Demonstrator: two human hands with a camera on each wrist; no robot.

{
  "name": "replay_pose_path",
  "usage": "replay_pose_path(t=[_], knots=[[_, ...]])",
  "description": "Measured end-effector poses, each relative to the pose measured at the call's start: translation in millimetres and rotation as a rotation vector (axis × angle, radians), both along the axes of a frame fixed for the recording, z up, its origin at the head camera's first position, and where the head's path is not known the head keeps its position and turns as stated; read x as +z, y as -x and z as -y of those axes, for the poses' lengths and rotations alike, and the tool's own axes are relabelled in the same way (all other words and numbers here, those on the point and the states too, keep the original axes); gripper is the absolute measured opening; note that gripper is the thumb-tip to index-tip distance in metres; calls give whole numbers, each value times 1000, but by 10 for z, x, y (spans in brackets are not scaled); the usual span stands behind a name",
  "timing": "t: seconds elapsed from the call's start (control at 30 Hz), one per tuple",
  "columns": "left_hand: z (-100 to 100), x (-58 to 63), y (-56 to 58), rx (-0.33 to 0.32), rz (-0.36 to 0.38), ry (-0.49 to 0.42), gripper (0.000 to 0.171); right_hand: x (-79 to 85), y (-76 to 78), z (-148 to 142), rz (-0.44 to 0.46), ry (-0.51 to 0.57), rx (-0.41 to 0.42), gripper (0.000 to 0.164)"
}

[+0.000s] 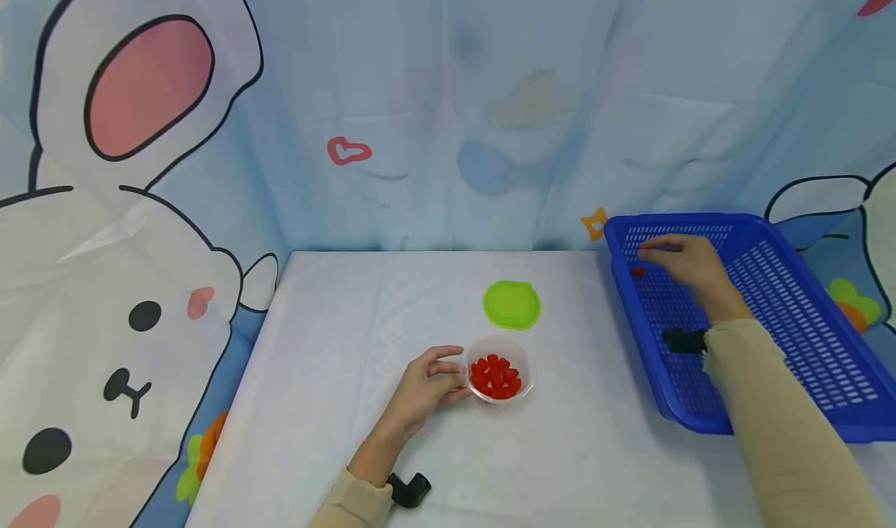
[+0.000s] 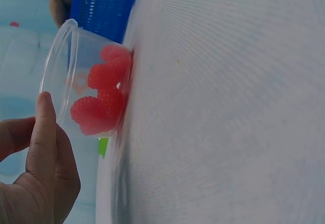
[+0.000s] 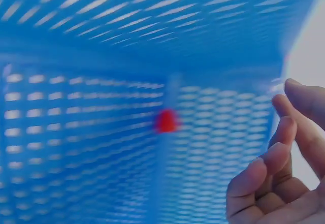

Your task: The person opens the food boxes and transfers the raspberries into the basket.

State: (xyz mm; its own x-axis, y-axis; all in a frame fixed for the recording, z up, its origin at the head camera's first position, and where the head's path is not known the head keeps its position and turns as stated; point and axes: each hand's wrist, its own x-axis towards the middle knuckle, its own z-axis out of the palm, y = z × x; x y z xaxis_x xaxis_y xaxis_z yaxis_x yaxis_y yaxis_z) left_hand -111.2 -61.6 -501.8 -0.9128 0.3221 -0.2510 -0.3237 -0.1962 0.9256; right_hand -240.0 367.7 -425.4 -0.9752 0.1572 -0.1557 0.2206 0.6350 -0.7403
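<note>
A clear plastic cup stands on the white table with several red raspberries in it. My left hand is at the cup's left side, and in the left wrist view a fingertip touches its rim. Inside the blue basket, one more raspberry lies in the far left corner. Over that corner is my right hand, its fingers loosely bent and thumb close to the index finger. Nothing shows between those fingers in the right wrist view.
A green lid-like disc lies flat behind the cup. The basket has raised perforated walls along the table's right side. A printed cloth backdrop hangs behind the table. Black camera mounts sit at the wrists.
</note>
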Motion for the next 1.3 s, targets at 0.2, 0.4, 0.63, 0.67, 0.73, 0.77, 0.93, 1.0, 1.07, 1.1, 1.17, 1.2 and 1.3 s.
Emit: replay_pose_path(t=[0.2,0.4,0.63,0.67,0.73,0.77,0.93,1.0,1.07,1.1,1.17,1.2,1.3], knots=[[-3,5,-2,3,3,4,40,473,-246,250,-21,-10,66,68],[-5,4,-8,4,1,8,40,751,-521,577,-129,-77,118,58],[-14,-6,-2,8,8,6,40,727,-749,956,-242,-23,184,38],[-15,-3,-4,9,8,3,40,709,-773,998,-253,-17,193,37],[-15,-4,-6,11,8,1,40,673,-820,1076,-269,-1,198,35],[-13,-6,-6,11,8,1,40,654,-843,1113,-276,8,200,34],[-3,-14,-11,10,4,1,40,533,-930,1264,-312,71,223,28],[2,-17,-14,11,3,3,40,462,-954,1315,-322,102,240,25],[3,-17,-14,9,7,3,40,423,-988,1379,-328,142,269,25],[2,-15,-15,9,6,3,40,426,-1017,1426,-325,162,280,24],[0,-15,-15,11,6,2,40,383,-1048,1492,-321,205,304,23],[-2,-14,-14,11,7,1,40,338,-1052,1513,-323,230,318,24],[-3,-17,-17,11,9,-5,40,158,-1047,1560,-310,295,348,23]])
